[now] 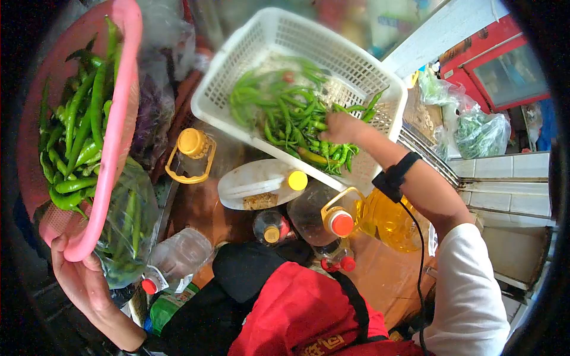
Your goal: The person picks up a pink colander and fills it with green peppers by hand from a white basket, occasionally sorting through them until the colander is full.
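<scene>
My left hand [83,276] grips the lower rim of a pink plastic basket [122,142], which is tilted at the left and holds long green chili peppers [80,127]. My right hand [344,127] reaches into a white slotted plastic basket [211,95], its fingers closed among a heap of green peppers [291,121]. The fingertips are partly hidden by the peppers. One brownish-yellow pepper [314,157] lies near the heap's lower edge.
Below the white basket stand a yellow-capped jug [193,145], a whitish jug [243,184], an oil bottle [392,219] and a clear bottle [181,255]. A plastic bag of peppers [127,222] hangs beside the pink basket. Bagged greens [481,133] and a red cabinet [504,62] are at right.
</scene>
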### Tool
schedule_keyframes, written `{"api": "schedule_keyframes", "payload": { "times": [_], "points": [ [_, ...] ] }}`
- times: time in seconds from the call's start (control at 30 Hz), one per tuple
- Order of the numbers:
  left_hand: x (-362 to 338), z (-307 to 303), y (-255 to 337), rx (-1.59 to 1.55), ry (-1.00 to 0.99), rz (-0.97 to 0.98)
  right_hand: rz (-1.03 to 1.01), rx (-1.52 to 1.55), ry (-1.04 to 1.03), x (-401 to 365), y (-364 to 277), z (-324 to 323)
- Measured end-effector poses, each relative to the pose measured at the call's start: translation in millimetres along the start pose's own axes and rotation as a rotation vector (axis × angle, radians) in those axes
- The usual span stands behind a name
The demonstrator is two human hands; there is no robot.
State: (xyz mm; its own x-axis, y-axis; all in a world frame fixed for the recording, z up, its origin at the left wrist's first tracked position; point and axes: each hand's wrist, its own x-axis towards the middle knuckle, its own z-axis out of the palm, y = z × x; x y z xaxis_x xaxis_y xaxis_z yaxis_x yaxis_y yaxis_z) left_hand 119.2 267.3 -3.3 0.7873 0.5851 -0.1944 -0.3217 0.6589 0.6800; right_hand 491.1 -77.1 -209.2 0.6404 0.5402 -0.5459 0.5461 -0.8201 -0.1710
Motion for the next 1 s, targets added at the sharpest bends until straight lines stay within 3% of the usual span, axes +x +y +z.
{"api": "schedule_keyframes", "payload": {
  "times": [0.03,0.13,0.2,0.3,0.37,0.4,0.47,0.53,0.6,0.73,0.8,0.83,0.87,1.0],
  "points": [
    [0.0,0.7,-0.5,0.002,0.001,-0.003,-0.056,-0.209,0.02,-3.4,-2.8,9.5],
    [0.4,7.9,-5.8,-0.016,0.01,-0.006,-0.128,-0.254,0.037,-11.8,-14.4,15.7],
    [-0.4,16.0,-10.3,0.035,0.076,0.023,-0.041,-0.217,-0.009,-11.3,-21.9,-0.1],
    [-0.3,13.1,-9.9,-0.029,0.045,-0.013,-0.037,-0.096,0.133,7.5,-13.0,-22.9],
    [-0.7,15.0,-13.0,0.002,0.063,0.012,-0.099,0.357,0.23,20.0,-7.8,-36.8],
    [-0.8,16.2,-14.2,0.037,0.077,0.033,-0.101,0.353,0.232,26.9,-8.4,-36.5],
    [-0.6,18.2,-15.2,0.035,0.066,0.017,-0.293,0.492,0.339,44.2,-17.3,-26.7],
    [-0.2,18.4,-14.4,0.039,0.056,0.0,-0.281,0.388,0.338,58.3,-36.9,-17.2],
    [0.4,16.0,-13.1,0.012,0.109,-0.025,-0.161,0.038,0.196,75.1,-54.3,-2.5],
    [0.4,19.6,-17.2,0.034,0.12,-0.018,-0.14,-0.007,0.28,67.2,-78.5,3.3],
    [-1.0,17.5,-17.2,0.085,0.132,0.016,-0.244,0.042,0.417,78.2,-68.6,-13.3],
    [-1.5,19.8,-19.7,0.078,0.141,0.02,-0.404,0.183,0.34,79.1,-53.2,-24.1],
    [-1.8,24.3,-22.7,0.091,0.162,0.034,-0.409,0.175,0.336,78.0,-45.2,-27.7],
    [-2.2,21.2,-22.8,0.13,0.196,0.055,-0.513,-0.094,0.255,66.0,-13.0,-20.1]
  ]
}}
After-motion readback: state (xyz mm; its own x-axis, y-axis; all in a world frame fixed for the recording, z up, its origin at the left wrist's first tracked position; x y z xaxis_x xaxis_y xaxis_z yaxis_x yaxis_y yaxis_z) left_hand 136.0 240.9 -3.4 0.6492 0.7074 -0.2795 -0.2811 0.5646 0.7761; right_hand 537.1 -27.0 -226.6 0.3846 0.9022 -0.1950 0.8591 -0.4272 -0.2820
